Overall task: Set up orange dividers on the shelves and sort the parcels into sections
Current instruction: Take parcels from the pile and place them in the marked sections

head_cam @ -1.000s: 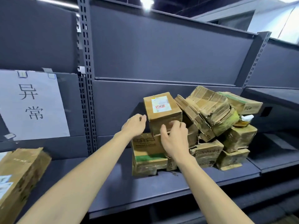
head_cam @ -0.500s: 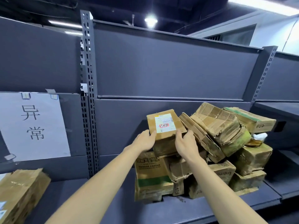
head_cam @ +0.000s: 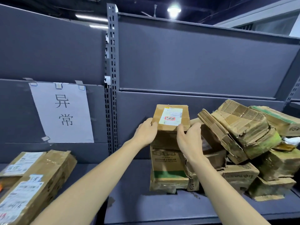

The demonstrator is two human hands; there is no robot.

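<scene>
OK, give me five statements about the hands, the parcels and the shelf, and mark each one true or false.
1. Both hands grip the same labelled box: the left hand on its left edge, the right hand on its right. True.
2. The white sheet with two printed characters hangs in the same bay as the heap of crushed parcels. False: it hangs in the bay to the left of the slotted upright.
3. The held box sits above a carton with a green band. True.
4. Orange dividers already stand between the parcels. False: no divider shows on the shelf.
5. The held box has no label. False: a white label with a red stamp faces the camera.
</scene>
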